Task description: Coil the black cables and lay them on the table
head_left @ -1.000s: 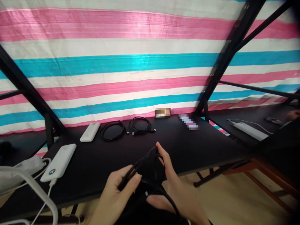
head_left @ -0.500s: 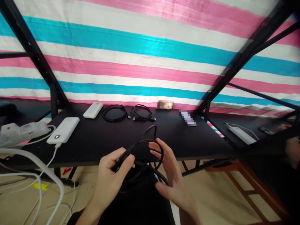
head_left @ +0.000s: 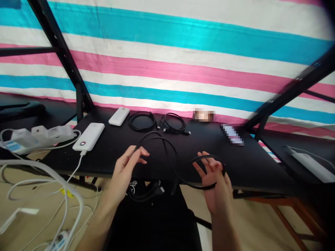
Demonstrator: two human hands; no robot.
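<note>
Taking the gap between my hands as the middle of the dial, with twelve straight ahead, I have a long, thin black cable (head_left: 209,187) strung in loose loops from one hand to the other, near the front edge of the black flat-topped table (head_left: 110,146). My left hand (head_left: 128,165), at nine, pinches it between thumb and forefinger, and a drooping bundle with a pale plug (head_left: 162,189) hangs by it at seven, over my lap. My right hand (head_left: 213,174), at three, has its fingers fanned inside a round loop; I cannot tell whether the thumb presses on it. On the tabletop, one coiled black cable (head_left: 134,127) lies at eleven and a smaller black coil with pale ends (head_left: 176,131) at twelve, side by side. A white rectangular power bank (head_left: 119,116) sits past ten; another white one with a round display (head_left: 90,135) is between nine and ten, a white lead (head_left: 75,172) plugged into it.
</note>
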